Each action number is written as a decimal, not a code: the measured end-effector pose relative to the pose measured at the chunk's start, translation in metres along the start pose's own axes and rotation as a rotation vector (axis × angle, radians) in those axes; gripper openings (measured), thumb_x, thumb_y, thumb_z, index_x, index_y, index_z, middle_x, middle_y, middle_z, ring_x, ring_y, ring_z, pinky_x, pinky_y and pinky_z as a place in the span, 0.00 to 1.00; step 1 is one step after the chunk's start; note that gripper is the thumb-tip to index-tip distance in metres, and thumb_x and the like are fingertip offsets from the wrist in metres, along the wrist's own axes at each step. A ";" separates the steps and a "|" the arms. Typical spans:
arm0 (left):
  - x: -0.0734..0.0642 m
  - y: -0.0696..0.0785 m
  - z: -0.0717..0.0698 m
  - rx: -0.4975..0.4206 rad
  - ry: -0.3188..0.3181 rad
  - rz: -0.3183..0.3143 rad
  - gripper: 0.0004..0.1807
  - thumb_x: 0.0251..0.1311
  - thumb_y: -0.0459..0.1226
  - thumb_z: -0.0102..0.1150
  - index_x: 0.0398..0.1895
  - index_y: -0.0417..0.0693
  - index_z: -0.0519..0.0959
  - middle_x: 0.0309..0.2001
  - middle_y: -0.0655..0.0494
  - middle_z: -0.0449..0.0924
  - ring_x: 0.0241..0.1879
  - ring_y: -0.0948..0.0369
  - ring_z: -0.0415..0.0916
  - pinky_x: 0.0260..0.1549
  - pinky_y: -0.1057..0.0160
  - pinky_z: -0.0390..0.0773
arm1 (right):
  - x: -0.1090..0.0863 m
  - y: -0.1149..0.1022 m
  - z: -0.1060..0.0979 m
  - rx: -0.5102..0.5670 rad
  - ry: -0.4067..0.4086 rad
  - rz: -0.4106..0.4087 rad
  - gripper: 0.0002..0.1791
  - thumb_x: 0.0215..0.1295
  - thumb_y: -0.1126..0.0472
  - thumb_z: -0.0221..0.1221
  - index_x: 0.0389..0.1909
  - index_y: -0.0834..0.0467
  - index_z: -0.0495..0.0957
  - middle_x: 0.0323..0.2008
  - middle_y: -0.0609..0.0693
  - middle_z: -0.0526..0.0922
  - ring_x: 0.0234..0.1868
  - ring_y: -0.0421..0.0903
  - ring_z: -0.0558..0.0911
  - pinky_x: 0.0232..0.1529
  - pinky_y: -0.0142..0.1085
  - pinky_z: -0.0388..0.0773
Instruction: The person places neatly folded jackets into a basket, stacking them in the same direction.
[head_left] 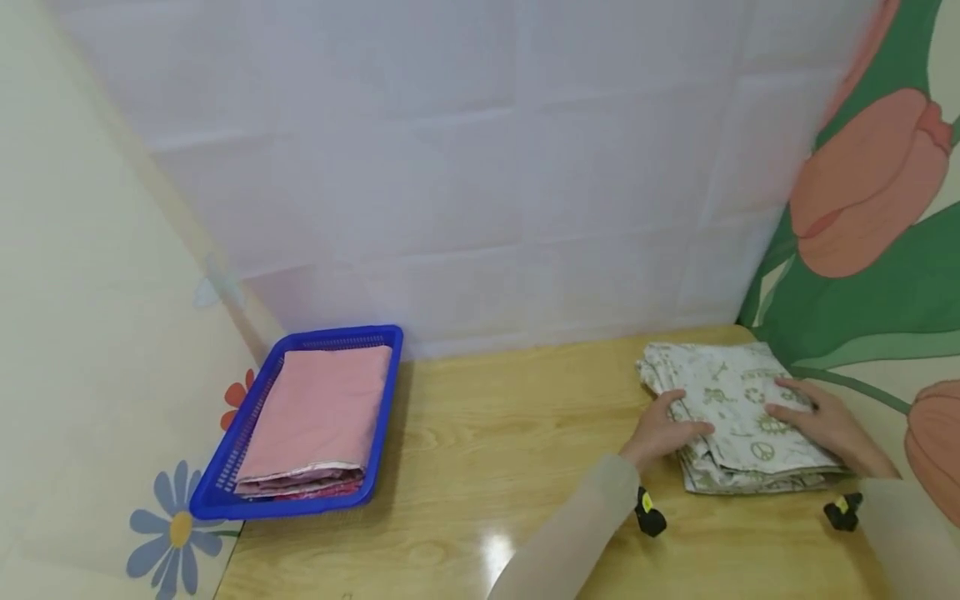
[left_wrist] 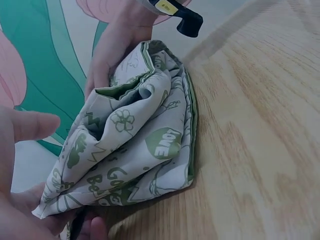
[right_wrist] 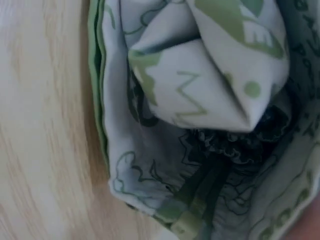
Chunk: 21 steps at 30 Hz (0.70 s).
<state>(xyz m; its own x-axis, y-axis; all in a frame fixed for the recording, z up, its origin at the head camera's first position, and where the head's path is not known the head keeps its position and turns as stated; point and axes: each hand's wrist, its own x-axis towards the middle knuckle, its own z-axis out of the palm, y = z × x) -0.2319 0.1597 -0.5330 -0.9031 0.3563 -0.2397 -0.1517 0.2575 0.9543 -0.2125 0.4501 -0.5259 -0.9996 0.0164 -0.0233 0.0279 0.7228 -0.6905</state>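
A folded white cloth with green prints (head_left: 738,408) lies in a thick stack at the table's right side. My left hand (head_left: 663,429) holds its left edge; in the left wrist view some fingers (left_wrist: 40,205) go under a corner and the thumb (left_wrist: 35,125) stands apart above it. On the opposite side my right hand (head_left: 828,421) grips the cloth, with thumb and a finger on top; its other fingers are hidden. The right wrist view looks into loose inner folds (right_wrist: 190,90) and a dark green strip (right_wrist: 200,200).
A blue plastic basket (head_left: 386,400) stands at the table's left, with a folded pink cloth (head_left: 318,408) on other folded fabric inside. The wooden table (head_left: 480,433) meets a white sheet (head_left: 480,208) at the back. Painted walls flank both sides.
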 end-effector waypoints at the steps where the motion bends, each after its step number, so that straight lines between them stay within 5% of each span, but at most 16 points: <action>1: 0.000 0.000 -0.001 -0.003 0.004 -0.004 0.34 0.63 0.50 0.74 0.73 0.73 0.74 0.72 0.66 0.74 0.70 0.54 0.74 0.66 0.44 0.78 | 0.000 -0.001 0.000 0.004 0.003 0.005 0.47 0.78 0.44 0.61 0.81 0.71 0.54 0.76 0.86 0.49 0.72 0.88 0.53 0.63 0.80 0.60; 21: -0.005 0.010 -0.010 0.033 0.090 0.055 0.30 0.66 0.46 0.71 0.70 0.77 0.75 0.74 0.68 0.72 0.65 0.61 0.75 0.62 0.49 0.82 | -0.006 -0.027 -0.001 0.035 0.087 0.012 0.46 0.78 0.42 0.60 0.83 0.66 0.55 0.79 0.82 0.48 0.74 0.86 0.52 0.63 0.82 0.57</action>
<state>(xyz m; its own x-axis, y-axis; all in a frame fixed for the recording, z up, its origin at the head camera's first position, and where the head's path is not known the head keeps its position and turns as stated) -0.2332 0.1518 -0.5206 -0.9425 0.2886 -0.1686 -0.0887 0.2702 0.9587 -0.2074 0.4312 -0.5058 -0.9959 0.0853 0.0301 0.0381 0.6974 -0.7157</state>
